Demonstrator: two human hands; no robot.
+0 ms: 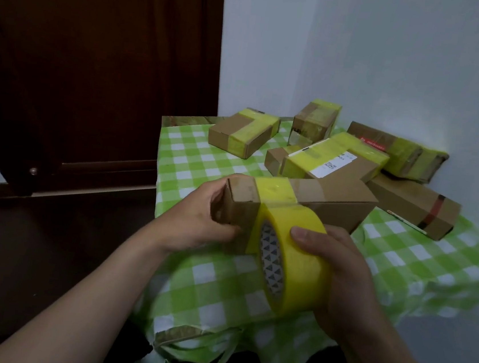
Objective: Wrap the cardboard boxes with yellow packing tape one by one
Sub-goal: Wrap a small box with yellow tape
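- Box (331, 202) is held above the counter's (193, 158) near edge, apparently lifted so tape can pass underneath; one yellow band already crosses it.
- Left grip (201, 221) curls round the box's near end, probably steadying it against the pull.
- Right grip (339, 267) clasps the roll (292, 256), thumb on its outer surface, holding it against the box's side, likely to lay the strip tight.
- Behind, taped boxes (243, 134) lie set aside; one plain box (414, 208) likely waits its turn.
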